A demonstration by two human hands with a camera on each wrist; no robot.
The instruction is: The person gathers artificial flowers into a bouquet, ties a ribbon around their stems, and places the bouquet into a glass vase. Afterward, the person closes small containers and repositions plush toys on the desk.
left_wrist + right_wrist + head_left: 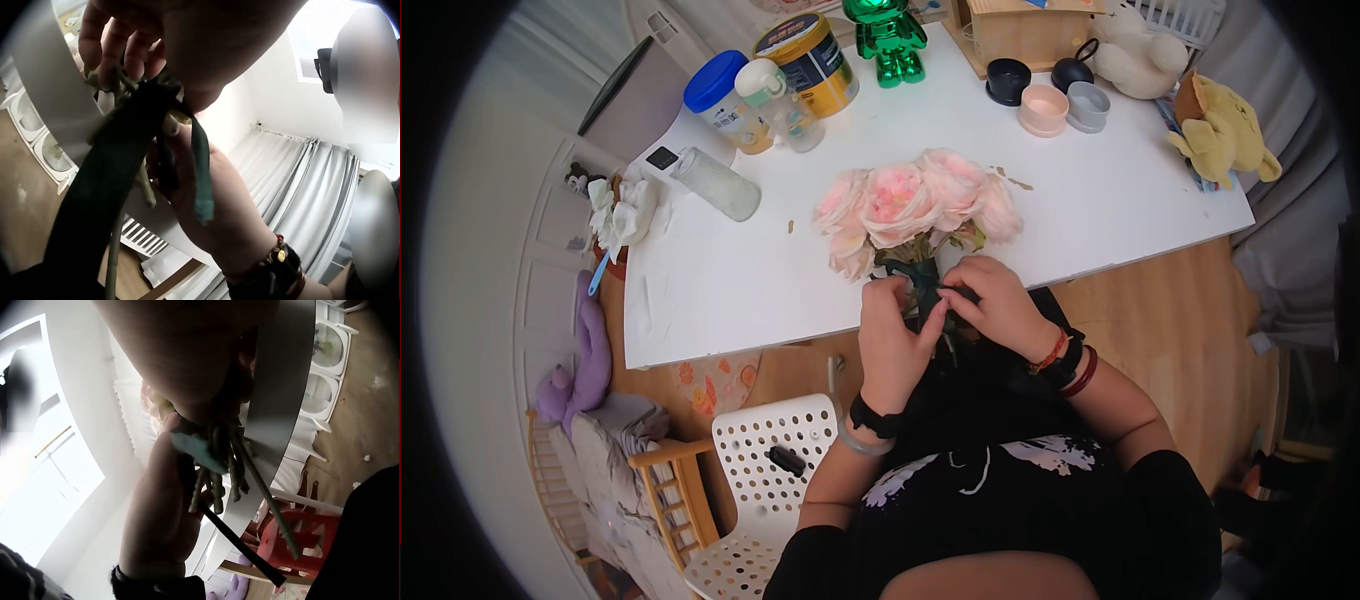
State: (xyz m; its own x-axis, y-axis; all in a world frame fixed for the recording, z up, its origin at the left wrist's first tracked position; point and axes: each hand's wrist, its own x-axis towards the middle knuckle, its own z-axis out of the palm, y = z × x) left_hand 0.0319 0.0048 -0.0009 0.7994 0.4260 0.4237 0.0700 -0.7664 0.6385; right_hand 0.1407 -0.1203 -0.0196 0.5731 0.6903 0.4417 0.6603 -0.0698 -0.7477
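Note:
A bunch of pale pink flowers [900,205] lies with its blooms over the table's front edge, stems toward the person. Dark green ribbon [922,280] wraps the stems just below the blooms. The left hand [892,335] curls round the wrapped stems from the left, its thumb at the ribbon. From the right, the right hand [1000,308] pinches the ribbon at the same spot, fingertips close to the left thumb. In the left wrist view a ribbon end [201,169] hangs down. The cut stems [219,469] point downward in the right wrist view.
On the white table [800,270] stand a glass [718,184], a bottle [780,105], tubs [810,65], a green figurine [888,40], small cups [1043,110] and a yellow plush toy [1225,130]. A white chair [775,470] is at the lower left.

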